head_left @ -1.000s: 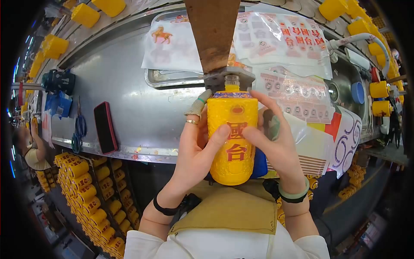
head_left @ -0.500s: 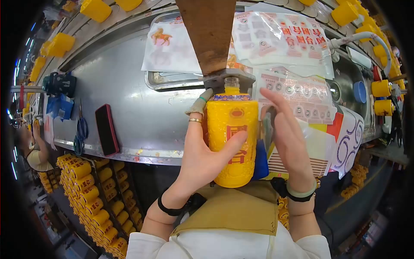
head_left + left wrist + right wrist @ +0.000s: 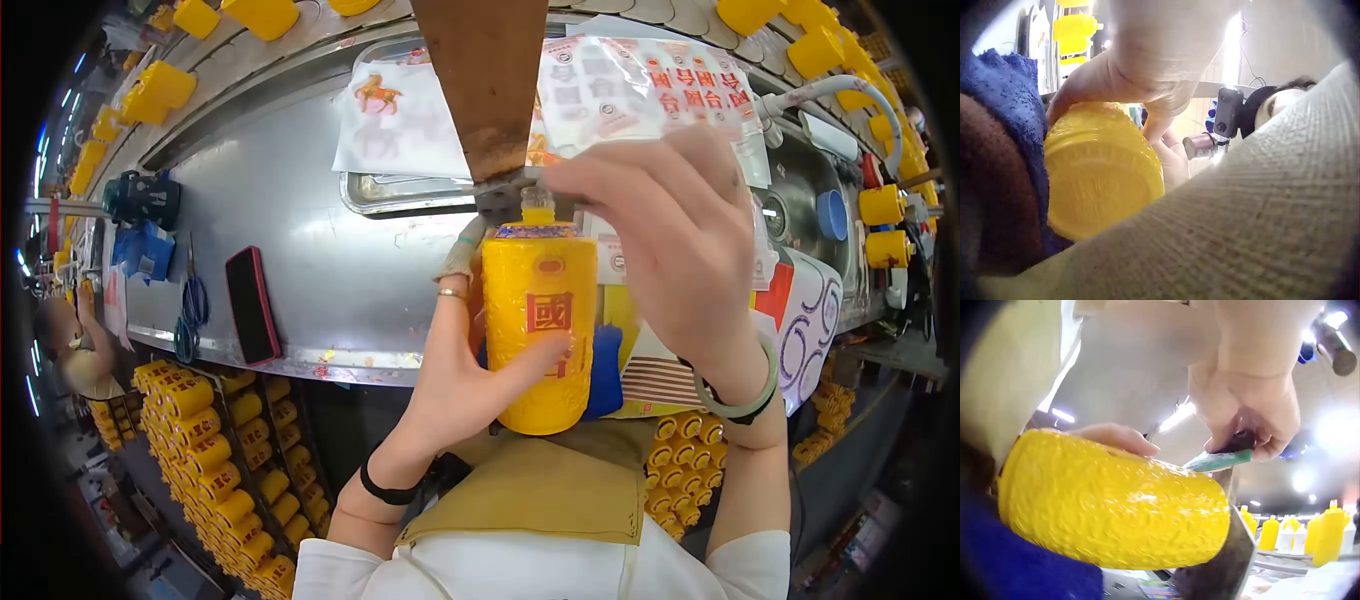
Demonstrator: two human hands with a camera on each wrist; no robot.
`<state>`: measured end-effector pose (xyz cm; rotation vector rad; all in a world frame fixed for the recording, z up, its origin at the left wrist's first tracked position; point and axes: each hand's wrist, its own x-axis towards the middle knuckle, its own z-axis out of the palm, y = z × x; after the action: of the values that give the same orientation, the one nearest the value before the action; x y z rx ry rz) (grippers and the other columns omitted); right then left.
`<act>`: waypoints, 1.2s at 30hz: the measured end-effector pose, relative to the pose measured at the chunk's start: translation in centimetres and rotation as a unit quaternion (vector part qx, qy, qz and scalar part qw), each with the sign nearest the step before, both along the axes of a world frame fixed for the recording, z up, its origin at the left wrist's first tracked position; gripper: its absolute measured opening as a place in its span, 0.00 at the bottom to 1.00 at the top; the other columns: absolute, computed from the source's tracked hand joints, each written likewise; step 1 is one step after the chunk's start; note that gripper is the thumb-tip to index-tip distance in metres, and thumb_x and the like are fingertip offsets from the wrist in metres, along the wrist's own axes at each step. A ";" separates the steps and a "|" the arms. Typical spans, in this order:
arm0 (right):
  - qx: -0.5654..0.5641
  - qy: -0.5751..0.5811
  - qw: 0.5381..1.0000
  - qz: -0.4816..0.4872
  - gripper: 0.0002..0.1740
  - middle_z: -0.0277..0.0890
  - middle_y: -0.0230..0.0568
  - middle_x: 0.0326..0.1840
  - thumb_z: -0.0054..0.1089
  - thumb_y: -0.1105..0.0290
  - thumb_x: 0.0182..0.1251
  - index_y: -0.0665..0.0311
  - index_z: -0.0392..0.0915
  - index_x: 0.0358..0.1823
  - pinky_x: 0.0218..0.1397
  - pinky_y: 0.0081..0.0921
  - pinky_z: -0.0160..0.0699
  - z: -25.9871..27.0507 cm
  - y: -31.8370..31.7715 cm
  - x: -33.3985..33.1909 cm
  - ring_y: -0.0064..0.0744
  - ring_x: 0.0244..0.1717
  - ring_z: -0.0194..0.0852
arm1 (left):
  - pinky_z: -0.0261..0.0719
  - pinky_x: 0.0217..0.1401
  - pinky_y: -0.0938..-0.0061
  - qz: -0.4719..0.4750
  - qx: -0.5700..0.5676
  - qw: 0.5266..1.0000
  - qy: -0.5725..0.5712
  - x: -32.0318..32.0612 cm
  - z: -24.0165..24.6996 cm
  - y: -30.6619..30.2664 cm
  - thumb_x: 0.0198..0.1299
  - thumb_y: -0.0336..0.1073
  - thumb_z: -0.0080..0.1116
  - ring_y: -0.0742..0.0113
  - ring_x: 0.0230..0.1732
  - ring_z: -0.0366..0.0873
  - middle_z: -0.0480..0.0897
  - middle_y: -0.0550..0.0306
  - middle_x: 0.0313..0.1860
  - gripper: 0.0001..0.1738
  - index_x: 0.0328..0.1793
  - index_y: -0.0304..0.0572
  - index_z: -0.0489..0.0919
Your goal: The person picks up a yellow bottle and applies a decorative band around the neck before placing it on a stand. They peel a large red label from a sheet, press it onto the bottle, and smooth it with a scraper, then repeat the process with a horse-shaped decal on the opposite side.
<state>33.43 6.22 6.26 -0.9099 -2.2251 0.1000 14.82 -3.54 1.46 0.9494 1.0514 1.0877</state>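
A yellow embossed bottle (image 3: 540, 270) with red characters on its front lies with its clear neck at a metal bracket. My left hand (image 3: 455, 375) grips the bottle from the left, thumb across the lower red character and the other fingers partly hidden. A cloth cover wraps one of its fingertips. Raised over the neck and bracket on the right is my right hand (image 3: 670, 230). In the right wrist view it pinches a small dark scraper with a green blade (image 3: 1219, 461), close to the bottle's neck end. The bottle's round base (image 3: 1104, 194) faces the left wrist camera.
A blue cloth (image 3: 605, 370) sits by the bottle. Decal sheets (image 3: 650, 100) cover the back right, beside a sink with a blue cup (image 3: 831, 215). A metal tray (image 3: 400, 192), a phone (image 3: 252, 305) and scissors (image 3: 193, 300) are to the left. Stacked yellow bottles (image 3: 200, 450) stand below left.
My right hand has left the bottle's right side, moved out to the right, then risen over the neck. The left hand stays on the bottle, its thumb now lower across the characters.
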 end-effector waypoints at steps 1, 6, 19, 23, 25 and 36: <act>0.027 -0.001 0.999 0.044 0.16 0.87 0.35 0.45 0.72 0.75 0.54 0.59 0.89 0.47 0.44 0.35 0.75 -0.2 -0.6 0.2 0.36 0.42 0.80 | 0.68 0.79 0.59 0.020 0.028 0.999 0.004 -0.4 -0.8 -0.2 0.71 0.33 0.64 0.54 0.78 0.68 0.63 0.38 0.82 0.47 0.88 0.34 0.48; -0.016 -0.005 0.953 0.302 0.19 0.73 0.28 0.37 0.62 0.64 0.54 0.58 0.83 0.49 0.41 0.28 0.76 -1.8 -7.3 -0.2 0.27 0.36 0.72 | 0.57 0.85 0.55 0.056 -0.023 0.997 -0.050 -1.7 -0.9 -0.3 0.82 0.54 0.42 0.46 0.84 0.58 0.55 0.36 0.86 0.42 0.90 0.37 0.46; 0.141 -0.005 0.964 0.225 0.14 0.78 0.24 0.51 0.66 0.67 0.60 0.48 0.81 0.48 0.42 0.20 0.76 -5.0 -9.0 1.2 0.23 0.41 0.72 | 0.60 0.84 0.61 0.035 -0.069 0.994 -0.082 -1.1 -1.3 -1.3 0.85 0.54 0.36 0.53 0.84 0.60 0.56 0.40 0.86 0.41 0.89 0.33 0.44; -0.030 0.062 0.950 0.304 0.13 0.79 0.30 0.50 0.66 0.72 0.63 0.57 0.80 0.48 0.45 0.22 0.80 -3.2 -11.1 2.7 0.28 0.42 0.75 | 0.60 0.84 0.59 0.003 -0.021 1.000 0.005 -0.5 -1.0 -1.8 0.79 0.44 0.49 0.55 0.83 0.63 0.64 0.44 0.83 0.40 0.89 0.34 0.48; -0.126 0.158 0.965 0.165 0.15 0.79 0.34 0.51 0.66 0.77 0.64 0.61 0.79 0.52 0.49 0.24 0.81 -3.7 -10.6 2.6 0.30 0.46 0.78 | 0.61 0.83 0.59 -0.013 -0.035 0.999 -0.011 -0.8 -0.9 -2.1 0.76 0.35 0.54 0.56 0.82 0.63 0.65 0.43 0.81 0.41 0.88 0.33 0.49; -0.205 0.254 0.927 -0.186 0.18 0.79 0.50 0.50 0.66 0.82 0.66 0.67 0.78 0.57 0.54 0.36 0.79 -7.6 -8.1 2.1 0.51 0.49 0.80 | 0.65 0.81 0.61 -0.039 -0.054 0.998 -0.015 -0.5 -0.5 -2.4 0.70 0.22 0.61 0.59 0.78 0.67 0.64 0.43 0.79 0.45 0.86 0.33 0.48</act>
<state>35.52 -1.90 -1.34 -1.3416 -1.5440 0.5727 14.34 -5.95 0.92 0.8779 1.0287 0.9684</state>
